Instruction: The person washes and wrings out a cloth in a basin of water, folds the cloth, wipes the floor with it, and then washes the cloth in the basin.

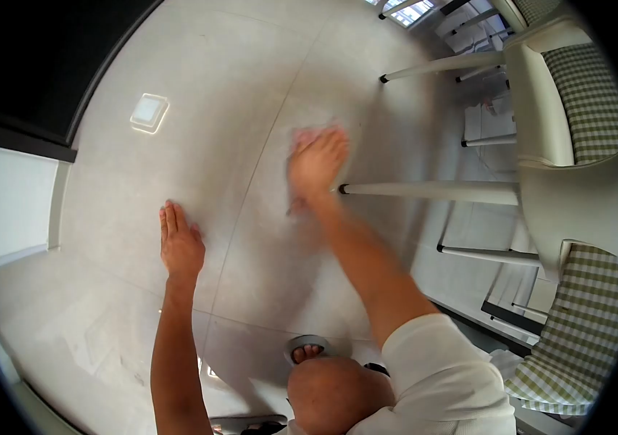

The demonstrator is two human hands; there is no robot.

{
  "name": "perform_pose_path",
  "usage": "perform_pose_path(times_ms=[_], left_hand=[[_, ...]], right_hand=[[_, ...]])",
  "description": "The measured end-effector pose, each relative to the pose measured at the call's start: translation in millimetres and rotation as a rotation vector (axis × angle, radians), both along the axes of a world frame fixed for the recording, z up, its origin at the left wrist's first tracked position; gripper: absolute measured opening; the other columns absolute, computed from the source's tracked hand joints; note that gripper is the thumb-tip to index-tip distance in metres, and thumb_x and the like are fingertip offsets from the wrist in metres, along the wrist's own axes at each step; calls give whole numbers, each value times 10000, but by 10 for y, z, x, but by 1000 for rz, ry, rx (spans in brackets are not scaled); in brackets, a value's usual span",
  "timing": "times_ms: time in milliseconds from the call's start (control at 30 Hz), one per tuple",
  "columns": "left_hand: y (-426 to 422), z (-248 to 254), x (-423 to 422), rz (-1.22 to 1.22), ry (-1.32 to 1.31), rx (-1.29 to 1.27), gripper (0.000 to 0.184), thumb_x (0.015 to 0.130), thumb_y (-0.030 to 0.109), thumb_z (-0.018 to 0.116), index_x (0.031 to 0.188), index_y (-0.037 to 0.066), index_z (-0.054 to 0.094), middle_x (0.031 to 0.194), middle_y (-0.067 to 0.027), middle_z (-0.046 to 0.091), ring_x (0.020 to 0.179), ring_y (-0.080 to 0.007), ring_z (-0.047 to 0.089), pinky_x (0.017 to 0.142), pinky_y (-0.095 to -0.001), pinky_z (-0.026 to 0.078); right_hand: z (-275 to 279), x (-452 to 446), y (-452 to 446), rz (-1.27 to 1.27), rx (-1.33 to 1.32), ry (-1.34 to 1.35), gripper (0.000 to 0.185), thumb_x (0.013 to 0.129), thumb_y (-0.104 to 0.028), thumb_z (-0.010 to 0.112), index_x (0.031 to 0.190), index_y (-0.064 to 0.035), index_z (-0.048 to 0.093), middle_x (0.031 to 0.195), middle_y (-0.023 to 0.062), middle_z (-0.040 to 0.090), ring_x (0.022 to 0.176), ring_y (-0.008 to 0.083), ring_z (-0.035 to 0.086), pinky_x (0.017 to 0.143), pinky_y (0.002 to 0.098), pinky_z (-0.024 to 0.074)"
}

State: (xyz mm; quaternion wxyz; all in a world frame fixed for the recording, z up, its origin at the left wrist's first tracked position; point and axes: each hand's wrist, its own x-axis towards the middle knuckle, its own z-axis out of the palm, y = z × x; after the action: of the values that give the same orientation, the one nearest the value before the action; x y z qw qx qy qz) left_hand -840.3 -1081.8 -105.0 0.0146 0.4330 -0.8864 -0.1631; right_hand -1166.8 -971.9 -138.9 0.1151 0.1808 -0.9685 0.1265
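Our right hand (319,163), blurred, lies over a pink cloth (304,135) on the floor (244,80); we cannot tell whether its fingers grip it. Our left hand (182,246) rests flat nearby with fingers extended, holding nothing. We judge the cloth work unfinished, though nothing shows how much floor is done or left. A chair leg (428,191) ends just beside our right hand, crowding that side; open room stretches ahead and leftward towards a dark panel (70,61).

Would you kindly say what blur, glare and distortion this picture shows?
In the head view, the right hand and pinkish item beneath it look smeared, the left hand sharper; a square glare marks the floor, and the dark panel's edge bows.
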Motion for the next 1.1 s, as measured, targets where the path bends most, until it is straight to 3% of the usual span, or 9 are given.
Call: perform_pose_path(times_ms=[67,267,333,433,533,733,800,1033,1100], left_hand=[[-34,-71,-35,3,15,-38,651,1047,165,669,1617,-35,428,1733,-201,380,1610,-386,358,1279,-468,399],[-289,-96,-810,-30,126,-113,646,1081,220,640,1639,-6,406,1752,-179,355,1630,-362,317,1328,-523,278],[-381,-156,-1186,-109,86,-73,693,1117,343,563,1687,21,336,1787,-158,291,1668,-339,224,1365,-502,165],[-263,-223,-1317,-100,-86,-136,742,1134,442,465,1726,45,258,1813,-142,231,1692,-318,143,1374,-493,109],[-248,-195,-1362,-85,-114,-111,760,1134,457,425,1741,49,216,1829,-130,184,1700,-308,102,1378,-485,77],[-254,-233,-1338,-114,-79,-184,763,1128,446,430,1730,23,229,1827,-136,189,1698,-325,110,1377,-492,78],[-257,-227,-1369,-109,-82,-168,761,1128,446,429,1727,19,235,1824,-143,198,1697,-331,116,1376,-497,85],[-255,-248,-1329,-122,-58,-189,756,1129,448,429,1721,14,248,1817,-156,213,1692,-345,133,1375,-506,99],[-234,-259,-1343,-119,-59,-184,754,1130,447,428,1720,12,252,1815,-157,218,1691,-349,137,1374,-508,101]], right_hand=[[39,-625,74,-176,0,24,784,1092,-475,462,1575,141,421,1668,337,397,1564,488,345,1334,568,173],[44,-469,262,-46,1,59,811,1046,-500,567,1553,125,467,1660,321,412,1560,480,357,1310,569,238],[185,-697,149,-56,-23,19,812,1044,-500,576,1553,124,469,1667,317,404,1565,477,351,1306,572,242],[183,-763,60,-60,-45,2,815,1043,-505,581,1556,119,471,1681,308,389,1572,466,341,1303,569,250],[154,-521,151,-58,-1,-6,819,1050,-511,570,1568,114,459,1691,302,374,1581,456,326,1304,564,244],[253,-830,44,-108,-43,-193,830,1079,-507,532,1621,101,371,1727,295,317,1605,452,267,1318,585,182],[125,-595,94,-70,-78,24,812,1049,-510,583,1579,89,438,1695,289,370,1572,458,325,1301,591,233],[283,-815,105,-107,-70,-58,811,987,-527,656,1512,71,502,1595,275,467,1505,474,395,1271,604,279],[256,-671,140,-54,-66,156,758,954,-504,685,1456,49,554,1492,263,547,1413,476,475,1202,580,368]])
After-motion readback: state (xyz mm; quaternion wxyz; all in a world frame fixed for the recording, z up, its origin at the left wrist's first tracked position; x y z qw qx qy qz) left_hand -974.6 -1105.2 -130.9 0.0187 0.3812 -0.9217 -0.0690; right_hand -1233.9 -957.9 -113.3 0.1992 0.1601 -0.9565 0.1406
